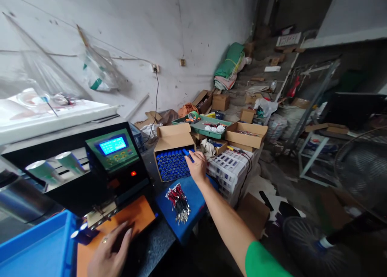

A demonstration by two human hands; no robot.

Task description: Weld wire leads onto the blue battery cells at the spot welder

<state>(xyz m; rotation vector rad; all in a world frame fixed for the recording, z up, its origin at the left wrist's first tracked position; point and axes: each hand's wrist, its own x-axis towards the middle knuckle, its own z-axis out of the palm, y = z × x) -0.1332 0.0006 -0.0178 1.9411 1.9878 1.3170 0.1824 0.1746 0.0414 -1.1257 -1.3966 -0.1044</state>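
Note:
My right hand reaches forward to an open cardboard box and pinches a blue cylindrical battery cell at the box's upper right. Rows of similar blue cells fill the box. My left hand is low over an orange board, thumb apart from the fingers, with nothing visible in it. Just left of it, a few blue cells lie by the metal electrodes of a black machine with a lit display. A bundle of red and black wire leads lies on a blue surface.
An empty-looking blue tray is at the lower left. Behind the cell box are a green tray and another cardboard box. A white plastic crate stands right of my forearm; a fan is at the lower right.

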